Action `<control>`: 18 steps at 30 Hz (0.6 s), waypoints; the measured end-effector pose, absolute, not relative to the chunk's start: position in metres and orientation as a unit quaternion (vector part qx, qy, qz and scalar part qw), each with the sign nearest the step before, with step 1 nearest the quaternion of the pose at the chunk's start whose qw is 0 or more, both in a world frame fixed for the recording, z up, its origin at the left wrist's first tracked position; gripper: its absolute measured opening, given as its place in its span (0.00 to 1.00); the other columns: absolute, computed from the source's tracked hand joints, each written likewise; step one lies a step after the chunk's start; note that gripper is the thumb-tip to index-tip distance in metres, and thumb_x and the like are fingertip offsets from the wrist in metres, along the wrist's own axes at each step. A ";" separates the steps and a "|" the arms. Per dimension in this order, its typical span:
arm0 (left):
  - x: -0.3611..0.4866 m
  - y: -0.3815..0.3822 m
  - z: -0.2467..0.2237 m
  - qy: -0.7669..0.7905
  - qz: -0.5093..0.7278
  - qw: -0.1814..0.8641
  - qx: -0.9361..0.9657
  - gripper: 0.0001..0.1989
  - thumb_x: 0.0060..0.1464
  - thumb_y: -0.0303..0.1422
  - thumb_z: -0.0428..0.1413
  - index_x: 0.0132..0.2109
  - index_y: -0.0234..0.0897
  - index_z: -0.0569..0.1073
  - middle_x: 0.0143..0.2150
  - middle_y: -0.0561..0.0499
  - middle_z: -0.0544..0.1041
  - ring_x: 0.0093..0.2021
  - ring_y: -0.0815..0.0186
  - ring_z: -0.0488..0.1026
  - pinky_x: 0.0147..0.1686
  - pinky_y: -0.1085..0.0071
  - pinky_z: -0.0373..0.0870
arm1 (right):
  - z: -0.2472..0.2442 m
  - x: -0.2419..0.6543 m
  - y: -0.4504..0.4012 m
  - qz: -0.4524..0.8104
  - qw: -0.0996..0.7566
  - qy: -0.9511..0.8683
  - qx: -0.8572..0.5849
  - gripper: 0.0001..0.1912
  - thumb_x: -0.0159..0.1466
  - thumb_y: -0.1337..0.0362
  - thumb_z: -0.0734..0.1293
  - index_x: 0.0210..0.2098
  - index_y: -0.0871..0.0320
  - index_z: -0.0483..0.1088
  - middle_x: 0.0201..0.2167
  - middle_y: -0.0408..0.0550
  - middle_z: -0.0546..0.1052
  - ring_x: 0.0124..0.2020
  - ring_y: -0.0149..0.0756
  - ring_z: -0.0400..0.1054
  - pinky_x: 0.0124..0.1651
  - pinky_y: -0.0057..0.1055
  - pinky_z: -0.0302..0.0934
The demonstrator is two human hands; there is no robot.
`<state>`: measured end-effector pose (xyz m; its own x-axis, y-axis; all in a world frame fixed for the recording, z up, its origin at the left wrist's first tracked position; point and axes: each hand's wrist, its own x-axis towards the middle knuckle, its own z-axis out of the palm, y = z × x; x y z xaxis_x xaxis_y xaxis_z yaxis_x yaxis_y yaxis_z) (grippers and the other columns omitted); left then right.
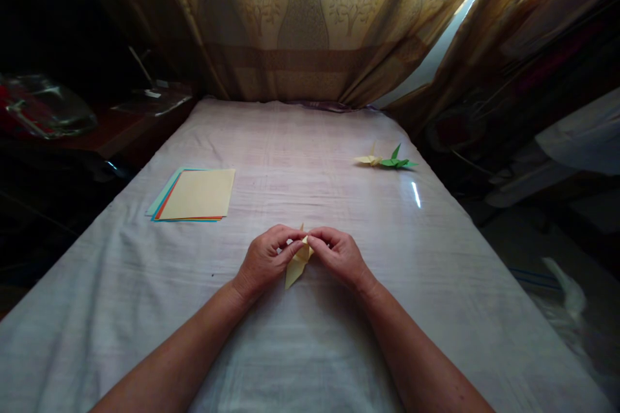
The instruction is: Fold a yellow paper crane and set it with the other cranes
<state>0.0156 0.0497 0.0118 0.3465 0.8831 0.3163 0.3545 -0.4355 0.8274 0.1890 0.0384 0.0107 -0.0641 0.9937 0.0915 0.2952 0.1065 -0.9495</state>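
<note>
A pale yellow folded paper crane [298,267] is between my hands near the middle of the cloth-covered surface, one pointed flap reaching down toward me and a tip showing above the fingers. My left hand [271,255] pinches it from the left with thumb and fingertips. From the right, my right hand [339,254] pinches its upper part, the fingertips of both hands almost meeting. The fingers hide much of the paper.
To the left lies a stack of square paper sheets [198,195], cream on top. A green paper crane [397,162] and a cream paper crane [370,160] rest at the right. Curtains [305,19] hang behind the white cloth [290,135].
</note>
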 end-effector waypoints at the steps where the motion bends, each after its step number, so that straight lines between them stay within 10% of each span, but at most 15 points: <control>1: 0.016 0.050 0.012 0.413 0.396 0.334 0.749 0.07 0.59 0.33 0.57 0.42 0.40 0.79 0.35 0.51 0.78 0.36 0.68 0.75 0.37 0.74 0.71 | 0.011 0.190 0.039 0.402 0.433 -0.607 -0.532 0.11 0.58 0.58 0.64 0.29 0.57 0.77 0.26 0.45 0.79 0.29 0.33 0.71 0.33 0.27 0.63; 18: 0.021 0.044 0.010 0.412 0.405 0.316 0.753 0.05 0.58 0.33 0.59 0.40 0.39 0.79 0.33 0.51 0.77 0.33 0.69 0.73 0.34 0.74 0.69 | 0.016 0.198 0.038 0.457 0.368 -0.606 -0.537 0.11 0.58 0.59 0.67 0.29 0.59 0.79 0.27 0.45 0.80 0.29 0.34 0.72 0.33 0.27 0.62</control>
<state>0.0212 0.0442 0.0098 0.3334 0.8760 0.3486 0.3637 -0.4607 0.8097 0.1979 0.0382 0.0164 -0.1530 0.9872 -0.0457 0.3149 0.0048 -0.9491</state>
